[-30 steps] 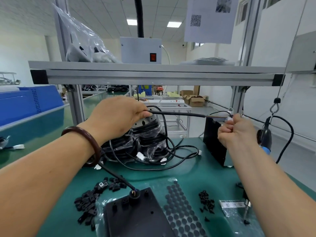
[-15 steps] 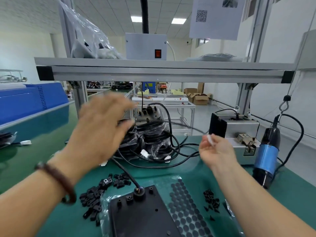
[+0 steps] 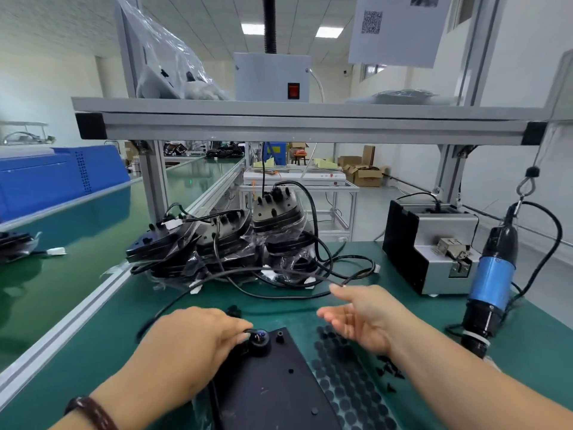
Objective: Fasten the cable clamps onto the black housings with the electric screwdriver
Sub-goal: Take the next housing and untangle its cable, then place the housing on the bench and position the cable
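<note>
Head view: left hand (image 3: 198, 339) pinches the cable (image 3: 235, 273) at the housing (image 3: 273, 383) on the tabletop (image 3: 527, 336); right hand (image 3: 362, 318) is spread, empty. The screwdriver (image 3: 493, 274) hangs untouched. Risk — tugging the slack cable may snag the pile (image 3: 235, 243) or shift the housing.

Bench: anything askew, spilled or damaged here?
Some small black parts lie scattered on the green mat, right of the dotted sheet. Behind, the bagged housings are piled crookedly, cables tangled. No damage visible.

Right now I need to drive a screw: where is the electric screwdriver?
In the head view the electric screwdriver hangs at the far right, beside the grey box, right of the right hand.
</note>
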The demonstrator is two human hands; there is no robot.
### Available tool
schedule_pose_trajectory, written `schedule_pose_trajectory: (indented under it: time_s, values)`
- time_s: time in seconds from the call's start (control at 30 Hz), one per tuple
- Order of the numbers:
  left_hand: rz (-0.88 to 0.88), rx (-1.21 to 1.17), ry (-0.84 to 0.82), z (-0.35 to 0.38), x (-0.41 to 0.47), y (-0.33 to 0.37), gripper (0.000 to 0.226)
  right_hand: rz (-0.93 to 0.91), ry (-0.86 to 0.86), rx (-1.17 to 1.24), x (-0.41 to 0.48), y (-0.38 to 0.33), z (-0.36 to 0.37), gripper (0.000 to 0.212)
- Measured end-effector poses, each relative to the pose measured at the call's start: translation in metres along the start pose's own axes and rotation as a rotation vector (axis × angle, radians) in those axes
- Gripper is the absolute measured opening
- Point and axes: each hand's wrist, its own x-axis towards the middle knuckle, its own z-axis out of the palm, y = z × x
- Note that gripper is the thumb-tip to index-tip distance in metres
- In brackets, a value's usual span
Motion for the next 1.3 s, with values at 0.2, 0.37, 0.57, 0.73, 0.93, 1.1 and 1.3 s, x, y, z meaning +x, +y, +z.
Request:
schedule_pose_trajectory:
  time_s: [0.2,0.37,0.57,0.73,0.93,1.1,1.3]
  values:
    - [-0.099,-0.120,0.113,0.017,-0.007,0.008,0.033,-0.563,0.011,-0.730,-0.008,0.032,-0.005,0.061]
    - [-0.064,-0.132,0.249,0.016,-0.008,0.014,0.039,-0.679,-0.308,-1.497,-0.007,0.055,-0.011,0.044]
    - [-0.008,-0.130,0.238,0.015,0.000,0.025,0.028,-0.645,-0.245,-1.726,-0.014,0.056,-0.022,0.051]
    - [-0.043,-0.255,0.162,0.019,-0.003,0.026,0.015,-0.638,-0.227,-1.709,-0.012,0.055,-0.025,0.051]
    - [-0.111,-0.450,0.174,0.022,-0.019,0.026,0.013,-0.663,-0.220,-1.704,-0.010,0.058,-0.025,0.050]
    - [-0.074,-0.469,0.214,0.022,-0.019,0.030,0.011,-0.650,-0.247,-1.684,-0.007,0.042,-0.021,0.041]
    - [-0.071,-0.508,0.220,0.025,-0.019,0.029,0.018,-0.800,-0.175,-1.405,0.002,-0.010,0.047,0.023]
